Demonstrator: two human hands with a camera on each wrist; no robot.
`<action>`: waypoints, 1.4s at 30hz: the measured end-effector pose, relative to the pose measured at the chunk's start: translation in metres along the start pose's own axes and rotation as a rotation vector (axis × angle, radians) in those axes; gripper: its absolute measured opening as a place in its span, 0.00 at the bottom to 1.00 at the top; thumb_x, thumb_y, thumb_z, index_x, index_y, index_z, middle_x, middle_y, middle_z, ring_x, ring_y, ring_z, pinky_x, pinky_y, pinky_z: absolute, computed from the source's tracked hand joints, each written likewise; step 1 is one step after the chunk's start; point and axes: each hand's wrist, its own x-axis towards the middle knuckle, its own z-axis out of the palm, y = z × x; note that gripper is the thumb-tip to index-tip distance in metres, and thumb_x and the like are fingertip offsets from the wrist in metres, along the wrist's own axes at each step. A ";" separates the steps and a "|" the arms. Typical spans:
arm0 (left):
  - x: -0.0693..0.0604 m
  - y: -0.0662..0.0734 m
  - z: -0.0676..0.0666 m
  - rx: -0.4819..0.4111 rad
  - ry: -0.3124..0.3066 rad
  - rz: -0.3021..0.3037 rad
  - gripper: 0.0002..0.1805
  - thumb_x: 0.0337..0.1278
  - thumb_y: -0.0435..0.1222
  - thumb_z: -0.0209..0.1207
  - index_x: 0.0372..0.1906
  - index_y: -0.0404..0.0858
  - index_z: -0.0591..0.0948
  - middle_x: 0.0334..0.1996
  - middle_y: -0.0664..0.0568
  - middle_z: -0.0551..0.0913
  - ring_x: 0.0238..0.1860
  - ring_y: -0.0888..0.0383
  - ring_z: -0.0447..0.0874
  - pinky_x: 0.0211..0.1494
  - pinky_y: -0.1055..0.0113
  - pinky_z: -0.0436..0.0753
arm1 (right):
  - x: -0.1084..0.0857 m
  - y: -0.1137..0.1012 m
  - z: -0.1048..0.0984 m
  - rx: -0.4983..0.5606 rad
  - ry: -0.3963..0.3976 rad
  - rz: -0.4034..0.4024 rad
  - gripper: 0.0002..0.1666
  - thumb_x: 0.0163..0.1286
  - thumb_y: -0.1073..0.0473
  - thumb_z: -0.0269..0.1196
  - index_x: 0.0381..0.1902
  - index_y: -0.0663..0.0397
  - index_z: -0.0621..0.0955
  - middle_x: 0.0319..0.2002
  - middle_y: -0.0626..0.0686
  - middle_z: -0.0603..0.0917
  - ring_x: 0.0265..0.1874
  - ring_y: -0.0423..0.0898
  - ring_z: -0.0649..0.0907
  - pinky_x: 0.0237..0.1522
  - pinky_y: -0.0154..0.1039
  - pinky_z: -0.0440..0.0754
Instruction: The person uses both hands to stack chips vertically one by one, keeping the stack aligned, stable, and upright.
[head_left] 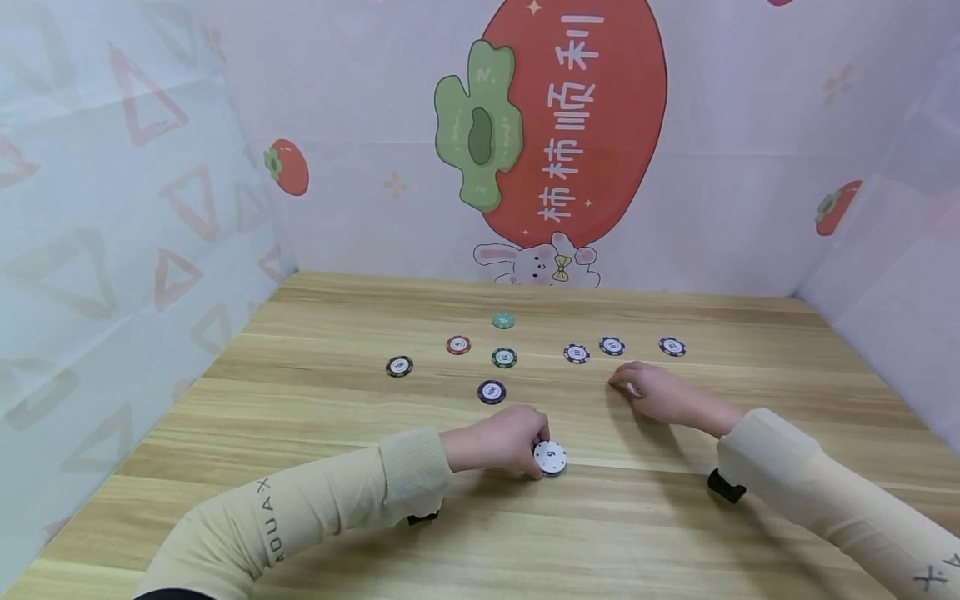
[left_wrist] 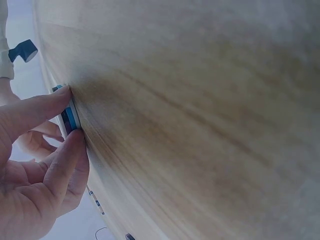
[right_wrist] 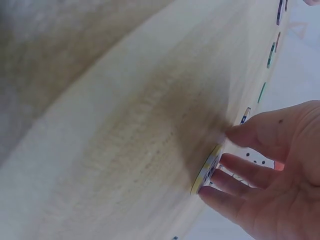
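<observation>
Thumb and fingers of the left hand [head_left: 498,440] pinch the side of a small stack of chips [head_left: 551,457], whose top chip is white and marked 5. In the left wrist view that hand [left_wrist: 40,165] holds the stack [left_wrist: 70,117], showing blue, dark and white edges, low at the tabletop. The right hand [head_left: 663,396] is low over the table, farther right. In the right wrist view, the fingertips of this hand [right_wrist: 275,165] touch the face of a yellow-edged chip [right_wrist: 206,170], with the thumb apart from it. From the head view, the hand mostly hides that chip.
Beyond the left hand lie black [head_left: 399,366], red [head_left: 458,344], green [head_left: 504,357], teal [head_left: 503,320] and dark purple [head_left: 492,392] chips. Three dark blue-edged chips [head_left: 577,353] lie beyond the right hand. Printed cloth walls [head_left: 360,217] enclose the wooden table [head_left: 570,542].
</observation>
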 end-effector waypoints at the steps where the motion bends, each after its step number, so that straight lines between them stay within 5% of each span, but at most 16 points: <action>1: 0.000 0.000 0.000 0.001 0.001 0.001 0.17 0.36 0.36 0.72 0.34 0.38 0.78 0.27 0.59 0.75 0.29 0.66 0.70 0.35 0.76 0.71 | -0.001 0.000 0.000 0.000 -0.001 0.004 0.19 0.53 0.78 0.53 0.45 0.68 0.77 0.47 0.67 0.76 0.51 0.64 0.73 0.53 0.56 0.69; 13: 0.000 0.000 0.000 -0.007 -0.006 -0.012 0.17 0.36 0.36 0.71 0.35 0.38 0.78 0.27 0.58 0.74 0.29 0.66 0.70 0.35 0.75 0.72 | -0.004 0.005 -0.002 -0.015 -0.005 0.051 0.26 0.44 0.82 0.52 0.45 0.68 0.77 0.47 0.68 0.75 0.49 0.65 0.74 0.50 0.56 0.71; 42: 0.002 -0.001 0.001 0.000 -0.012 -0.011 0.17 0.37 0.36 0.71 0.36 0.39 0.78 0.27 0.59 0.75 0.29 0.66 0.71 0.36 0.76 0.72 | -0.005 -0.001 -0.010 -0.100 0.130 0.006 0.14 0.45 0.77 0.63 0.33 0.64 0.83 0.30 0.53 0.75 0.32 0.49 0.75 0.37 0.46 0.76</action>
